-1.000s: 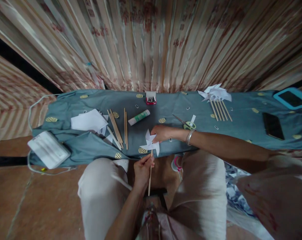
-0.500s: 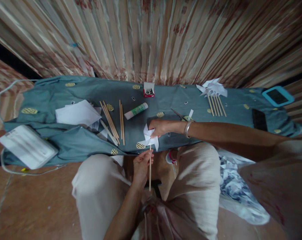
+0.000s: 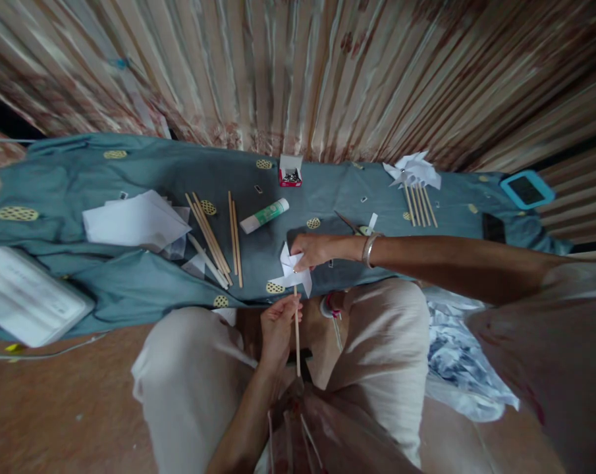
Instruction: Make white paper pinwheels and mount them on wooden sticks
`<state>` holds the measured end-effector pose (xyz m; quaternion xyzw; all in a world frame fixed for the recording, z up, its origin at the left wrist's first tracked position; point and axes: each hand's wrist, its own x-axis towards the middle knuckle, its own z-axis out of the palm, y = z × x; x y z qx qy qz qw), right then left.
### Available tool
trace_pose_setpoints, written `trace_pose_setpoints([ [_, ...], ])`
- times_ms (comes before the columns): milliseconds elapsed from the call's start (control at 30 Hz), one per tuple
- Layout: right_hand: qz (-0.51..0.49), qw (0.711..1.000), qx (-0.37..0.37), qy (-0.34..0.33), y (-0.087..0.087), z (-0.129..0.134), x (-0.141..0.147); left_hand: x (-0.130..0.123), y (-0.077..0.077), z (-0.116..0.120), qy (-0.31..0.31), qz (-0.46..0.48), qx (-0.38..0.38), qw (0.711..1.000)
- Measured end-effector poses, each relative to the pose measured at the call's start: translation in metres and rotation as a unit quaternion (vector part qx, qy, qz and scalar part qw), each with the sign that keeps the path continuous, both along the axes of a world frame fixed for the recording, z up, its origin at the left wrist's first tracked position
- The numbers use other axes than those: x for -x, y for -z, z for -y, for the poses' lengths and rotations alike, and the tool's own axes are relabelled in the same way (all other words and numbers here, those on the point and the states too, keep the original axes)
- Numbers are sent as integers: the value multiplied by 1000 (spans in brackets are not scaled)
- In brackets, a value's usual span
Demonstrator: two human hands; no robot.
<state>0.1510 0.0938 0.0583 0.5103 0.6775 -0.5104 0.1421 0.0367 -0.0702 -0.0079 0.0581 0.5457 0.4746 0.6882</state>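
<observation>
A white paper pinwheel (image 3: 290,266) on a thin wooden stick (image 3: 298,339) is between my hands at the table's near edge. My left hand (image 3: 278,321) pinches the stick just below the paper vanes. The fingers of my right hand (image 3: 308,251) are closed on the pinwheel's upper right vane, near its centre; their tips are partly hidden. A bracelet circles my right wrist. The lower end of the stick points down toward my lap. A glue stick (image 3: 265,216) lies on the cloth beyond my hands, and scissors (image 3: 353,224) lie behind my right wrist.
Loose wooden sticks (image 3: 209,237) and white paper sheets (image 3: 134,220) lie left. A small red box of metal pins (image 3: 290,176) stands at the back. Finished pinwheels (image 3: 417,174) lie back right, near a blue-framed device (image 3: 527,189). A white box (image 3: 31,296) sits far left.
My view has shifted slightly, so the table's things sit a little differently in the picture. Both hands keep nearly the same hold on the pinwheel.
</observation>
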Motion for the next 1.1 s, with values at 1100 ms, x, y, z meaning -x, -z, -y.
trace_pose_setpoints([
  [1100, -186, 971, 41, 146, 15, 26, -25, 4, -3, 5, 11, -56, -56, 997],
])
